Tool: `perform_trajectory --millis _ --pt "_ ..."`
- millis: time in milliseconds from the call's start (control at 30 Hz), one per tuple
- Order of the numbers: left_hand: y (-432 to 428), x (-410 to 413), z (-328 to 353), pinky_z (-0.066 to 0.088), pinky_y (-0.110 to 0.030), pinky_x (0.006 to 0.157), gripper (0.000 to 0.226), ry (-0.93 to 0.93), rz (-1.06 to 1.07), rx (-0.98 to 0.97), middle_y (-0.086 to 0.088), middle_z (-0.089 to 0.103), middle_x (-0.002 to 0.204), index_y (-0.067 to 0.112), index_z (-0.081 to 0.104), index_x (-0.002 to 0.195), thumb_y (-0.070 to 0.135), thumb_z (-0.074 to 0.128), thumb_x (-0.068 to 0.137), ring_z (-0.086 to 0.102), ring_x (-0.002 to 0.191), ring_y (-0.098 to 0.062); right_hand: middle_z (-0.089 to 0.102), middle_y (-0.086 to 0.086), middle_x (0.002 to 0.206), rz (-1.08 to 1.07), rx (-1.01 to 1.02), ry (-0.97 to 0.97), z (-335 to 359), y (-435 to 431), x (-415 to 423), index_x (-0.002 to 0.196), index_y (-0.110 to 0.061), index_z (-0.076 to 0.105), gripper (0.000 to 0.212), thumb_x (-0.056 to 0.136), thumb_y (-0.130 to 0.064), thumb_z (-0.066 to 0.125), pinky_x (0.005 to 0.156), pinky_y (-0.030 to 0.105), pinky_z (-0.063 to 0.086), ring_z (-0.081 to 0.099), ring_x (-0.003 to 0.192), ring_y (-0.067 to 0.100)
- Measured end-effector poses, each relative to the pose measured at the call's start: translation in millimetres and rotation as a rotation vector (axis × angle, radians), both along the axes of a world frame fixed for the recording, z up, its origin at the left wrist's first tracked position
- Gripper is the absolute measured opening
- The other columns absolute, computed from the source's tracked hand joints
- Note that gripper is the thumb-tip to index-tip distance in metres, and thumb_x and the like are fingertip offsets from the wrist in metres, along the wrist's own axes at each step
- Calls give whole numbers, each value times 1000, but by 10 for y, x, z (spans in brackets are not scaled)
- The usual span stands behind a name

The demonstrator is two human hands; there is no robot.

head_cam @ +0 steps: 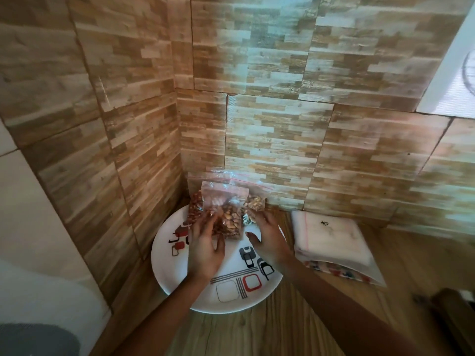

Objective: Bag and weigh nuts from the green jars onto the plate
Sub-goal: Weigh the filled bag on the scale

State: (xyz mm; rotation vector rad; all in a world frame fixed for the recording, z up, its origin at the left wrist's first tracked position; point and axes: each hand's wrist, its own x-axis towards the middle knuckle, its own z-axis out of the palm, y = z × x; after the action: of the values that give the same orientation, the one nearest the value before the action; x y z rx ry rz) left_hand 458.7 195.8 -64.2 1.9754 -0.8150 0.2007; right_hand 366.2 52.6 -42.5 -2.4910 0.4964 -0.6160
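Nearest, wood-grain table [270, 330]; both forearms reach forward from the lower edge. Beyond them, a white plate [231, 301] with red and grey square patterns, set into the corner.

Left hand [205, 245] over the plate's middle. Its fingers run mostly straight and lie against the front of the middle bag [231, 222], with no clear pinch. Right hand [267, 240] just beside it, thumb spread wide toward the left. Its fingertips sit at the lower right edge of the bags and are blurred, so I cannot tell whether they hold or only touch.

Bags of nuts [226, 206]: three clear zip bags, it seems, bunched upright on the far part of the plate, tops leaning back toward the wall [282, 150]. Reddish nuts left, pale ones middle, lighter crumbled ones right.

Key relation: the cluster lies straight ahead of both hands, between them and the corner. Its long axis runs left to right across the plate. Left hand is nearer the middle bag, right hand nearer the right one.

Off the plate, right: stack of empty bags [331, 240]. No green jars or scale in view.
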Motion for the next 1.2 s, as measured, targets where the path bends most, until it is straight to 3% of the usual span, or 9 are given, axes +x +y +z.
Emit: perform_trajectory --millis 167,333,400,500,667,800,900,1067,1200 --pt "-40 -392 85 30 -24 107 51 -37 -154 8 -2 39 139 17 49 133 7 61 84 34 131 -20 40 7 139 26 -56 -83 102 12 -430 140 -21 42 58 86 -9 58 100 31 38 42 124 23" --pt "-93 -749 236 21 -2 98 48 -59 -245 -13 -4 45 135 17 52 130 4 59 84 39 125 -18 48 7 130 7 -109 -152 179 -3 -856 133 -17 50 54 81 -7 62 99 26 38 47 120 24" --pt "-111 -874 283 24 -3 96 45 -66 -287 -11 -3 47 132 16 54 128 8 56 84 41 123 -17 52 6 125 -6 -133 -173 198 -7 -1011 130 -16 53 51 81 -8 62 97 32 43 49 116 23" --pt "-139 -1090 338 29 0 92 43 -73 -371 -5 -1 52 127 16 57 125 4 57 84 46 114 -7 55 5 117 -33 -167 -192 213 -6 -1283 126 -16 57 48 79 -7 57 91 27 43 50 109 20" --pt "-228 -1366 349 36 -21 103 41 -73 -509 43 2 55 122 17 61 121 4 54 83 49 117 -10 59 4 108 -131 -170 -209 79 -122 -1667 118 -13 62 41 80 0 63 84 27 46 57 98 20" --pt "-330 -1507 294 33 -20 105 37 -100 -570 160 5 55 126 18 61 120 7 56 86 48 118 -7 62 3 107 -229 -156 -138 -126 -310 -1912 113 -15 65 37 79 1 64 84 27 47 59 98 21" --pt "-447 -1587 282 32 -18 102 35 -197 -599 268 0 55 132 15 61 121 9 53 88 50 120 -14 62 2 111 -246 -149 -53 -255 -417 -2057 111 -18 67 38 78 -1 63 88 26 44 58 103 20" --pt "-823 -1580 137 33 -30 106 38 -307 -647 473 -9 52 135 12 55 128 15 39 93 47 125 -24 59 6 123 -263 -212 94 -460 -437 -2132 116 -15 64 41 86 -26 38 94 34 45 56 112 25" --pt "-1115 -1598 71 26 -30 110 40 -216 -645 542 -7 43 143 13 45 136 19 32 99 37 132 -21 54 7 134 -295 -223 174 -516 -473 -2108 126 -15 59 54 89 -37 26 105 34 36 51 122 23"
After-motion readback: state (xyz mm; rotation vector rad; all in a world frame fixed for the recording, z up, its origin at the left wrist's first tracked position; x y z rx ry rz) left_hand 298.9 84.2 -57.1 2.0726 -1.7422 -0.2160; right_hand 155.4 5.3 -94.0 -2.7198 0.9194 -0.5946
